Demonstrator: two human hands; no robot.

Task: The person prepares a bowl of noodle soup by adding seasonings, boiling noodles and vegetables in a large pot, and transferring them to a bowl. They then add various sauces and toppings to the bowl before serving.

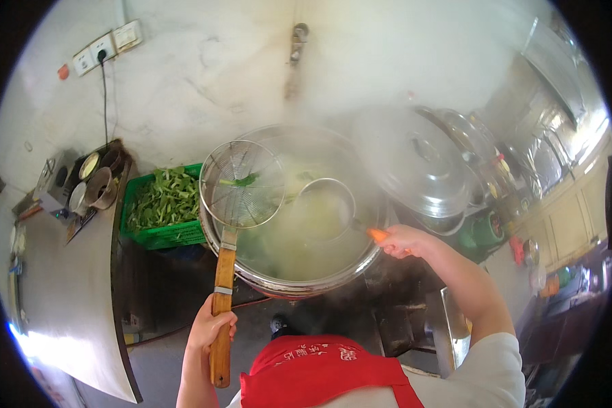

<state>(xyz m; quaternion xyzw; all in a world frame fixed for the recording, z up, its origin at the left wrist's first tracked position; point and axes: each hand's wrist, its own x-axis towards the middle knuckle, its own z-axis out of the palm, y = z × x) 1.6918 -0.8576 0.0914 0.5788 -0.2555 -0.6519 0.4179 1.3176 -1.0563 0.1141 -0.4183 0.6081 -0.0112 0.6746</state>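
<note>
My left hand (211,325) grips the wooden handle (223,316) of a wire-mesh spider strainer (242,201). The strainer's bowl hangs over the left rim of a large round metal pot (306,293), with one green leafy piece (244,180) in it. My right hand (401,240) is closed around an orange handle (378,235), which leads to a round-rimmed ladle or strainer (354,196) in the pot. Its bowl dips into steaming, pale green liquid (280,255), so the bottom is hidden. Greens show dimly under the surface at the left.
A green plastic crate (168,239) of cut leafy greens (168,199) adjoins the pot's left side. Farther left, a table (76,306) bears several containers. A large metal lid (413,158) leans at the pot's right. A green container (482,229) stands beyond my right forearm.
</note>
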